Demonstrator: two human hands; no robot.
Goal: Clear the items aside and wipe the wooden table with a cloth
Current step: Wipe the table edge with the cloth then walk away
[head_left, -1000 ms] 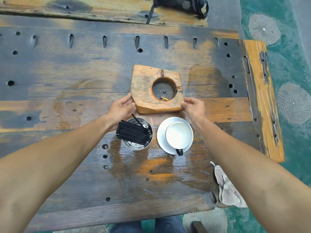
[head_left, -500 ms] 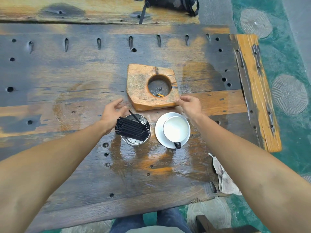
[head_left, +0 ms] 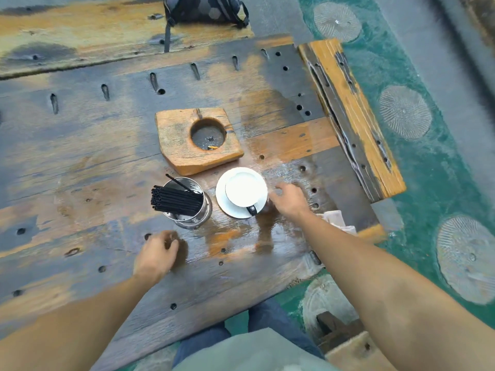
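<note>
A wooden block ashtray [head_left: 182, 140] with a round hollow and a cigarette butt lies on the worn wooden table [head_left: 80, 145]. In front of it stand a metal tin of black straws [head_left: 187, 204] and a white cup on a white saucer [head_left: 242, 192]. My right hand [head_left: 289, 200] hovers just right of the saucer, fingers spread, holding nothing. My left hand [head_left: 156, 253] is low over the table in front of the tin, fingers curled, empty. A pale cloth [head_left: 336, 219] lies at the table's right edge, partly hidden by my right forearm.
A dark bag [head_left: 206, 9] sits on the far plank. An orange plank [head_left: 351, 113] runs along the table's right side. The tabletop shines wet near the cup. Green floor with round patterned discs lies to the right. A wooden stool [head_left: 348, 352] stands by my legs.
Both hands let go of the ashtray and drew back toward me: the left in front of the tin, the right beside the saucer. The view swung right.
</note>
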